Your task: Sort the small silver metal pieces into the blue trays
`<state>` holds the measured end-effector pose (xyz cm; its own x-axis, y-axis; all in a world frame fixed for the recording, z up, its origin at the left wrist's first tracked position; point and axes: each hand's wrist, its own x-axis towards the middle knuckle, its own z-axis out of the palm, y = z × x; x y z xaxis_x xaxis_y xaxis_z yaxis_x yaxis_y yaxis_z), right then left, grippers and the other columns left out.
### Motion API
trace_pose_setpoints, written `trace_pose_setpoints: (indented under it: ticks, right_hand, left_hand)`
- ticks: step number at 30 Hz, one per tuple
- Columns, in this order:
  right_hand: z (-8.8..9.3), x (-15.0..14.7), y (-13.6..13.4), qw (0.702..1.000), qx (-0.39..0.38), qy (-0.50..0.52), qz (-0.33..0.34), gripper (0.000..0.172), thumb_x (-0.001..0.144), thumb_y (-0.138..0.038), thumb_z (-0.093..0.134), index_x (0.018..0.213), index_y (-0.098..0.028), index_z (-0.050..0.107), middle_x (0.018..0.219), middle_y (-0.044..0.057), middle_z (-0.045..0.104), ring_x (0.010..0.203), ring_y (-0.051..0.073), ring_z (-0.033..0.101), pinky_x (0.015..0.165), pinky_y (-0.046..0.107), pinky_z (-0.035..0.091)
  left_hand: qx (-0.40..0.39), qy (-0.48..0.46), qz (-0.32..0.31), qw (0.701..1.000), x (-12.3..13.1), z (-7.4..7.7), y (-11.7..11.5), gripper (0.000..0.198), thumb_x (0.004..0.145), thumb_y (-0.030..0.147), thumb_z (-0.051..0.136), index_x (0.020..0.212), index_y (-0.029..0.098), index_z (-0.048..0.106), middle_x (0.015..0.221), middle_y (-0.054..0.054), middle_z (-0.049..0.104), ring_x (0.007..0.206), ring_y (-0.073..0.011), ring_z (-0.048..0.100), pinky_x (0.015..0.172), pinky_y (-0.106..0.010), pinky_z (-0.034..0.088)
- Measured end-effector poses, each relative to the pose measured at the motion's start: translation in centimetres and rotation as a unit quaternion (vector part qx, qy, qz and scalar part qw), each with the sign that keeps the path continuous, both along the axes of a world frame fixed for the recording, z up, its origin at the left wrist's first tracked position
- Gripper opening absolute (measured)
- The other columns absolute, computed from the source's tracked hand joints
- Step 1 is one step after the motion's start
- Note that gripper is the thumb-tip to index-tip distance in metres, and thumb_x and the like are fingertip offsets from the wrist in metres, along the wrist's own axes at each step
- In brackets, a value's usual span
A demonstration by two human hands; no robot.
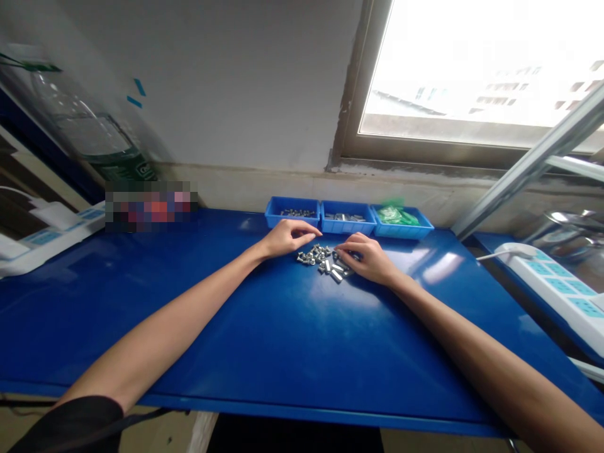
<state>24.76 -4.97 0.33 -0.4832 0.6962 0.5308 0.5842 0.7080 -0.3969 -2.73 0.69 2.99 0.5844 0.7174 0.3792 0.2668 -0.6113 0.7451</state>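
A small heap of metal parts (322, 257), screws and little blocks, lies on the blue table (264, 327) toward its far edge. My left hand (286, 238) rests just left of the heap, fingers curled and pinched together, tips at the heap's edge. On the other side my right hand (369, 257) has its fingers bent down onto the parts. What either hand holds, if anything, is too small to make out.
Three blue bins stand in a row behind the heap: left bin (292, 212) with screws, middle bin (346, 218) with metal pieces, right bin (402, 221) with green bags. A white power strip (557, 286) lies at right, a plastic bottle (94, 135) at back left, an aluminium rail (528, 167) leans at right.
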Motion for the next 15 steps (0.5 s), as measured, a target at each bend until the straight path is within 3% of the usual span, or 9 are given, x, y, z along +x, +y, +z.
trace_pose_setpoints:
  ticks: [4,8,12,15]
  right_hand:
    - [-0.3,0.2,0.5,0.997,-0.019,0.025,-0.069,0.021,0.096,-0.031,0.064,0.098,-0.022,0.083,0.089,0.008,0.076,0.082,0.022,0.066,0.078,0.037,0.054]
    - [-0.4,0.5,0.9,0.992,-0.053,0.034,-0.108,0.022,0.091,-0.034,0.069,0.102,-0.020,0.083,0.089,0.008,0.075,0.079,0.021,0.066,0.074,0.033,0.054]
    - [-0.7,0.7,1.4,0.991,-0.054,0.046,-0.117,0.021,0.089,-0.038,0.072,0.095,-0.020,0.081,0.090,0.008,0.070,0.077,0.020,0.064,0.073,0.034,0.054]
    - [-0.9,0.6,1.5,0.987,-0.053,0.078,-0.127,0.022,0.090,-0.041,0.071,0.090,-0.020,0.076,0.093,0.008,0.067,0.077,0.020,0.062,0.071,0.034,0.052]
  left_hand:
    - [0.091,0.076,-0.052,0.992,-0.5,-0.6,0.5,0.026,0.089,0.017,0.062,0.102,0.021,0.084,0.113,-0.007,0.080,0.109,-0.0217,0.074,0.102,-0.034,0.055]
    - [0.173,0.094,-0.032,0.980,-0.8,-1.4,0.9,0.027,0.091,0.017,0.061,0.109,0.019,0.082,0.112,-0.009,0.080,0.106,-0.0222,0.073,0.100,-0.036,0.056]
    - [0.184,0.095,-0.050,0.977,-0.8,-1.4,0.8,0.032,0.094,0.019,0.063,0.122,0.020,0.077,0.119,-0.009,0.078,0.112,-0.0222,0.072,0.101,-0.037,0.055]
    - [0.179,0.103,-0.064,0.976,-0.8,-1.3,0.7,0.028,0.093,0.023,0.066,0.118,0.021,0.079,0.118,-0.009,0.078,0.111,-0.0232,0.071,0.102,-0.038,0.055]
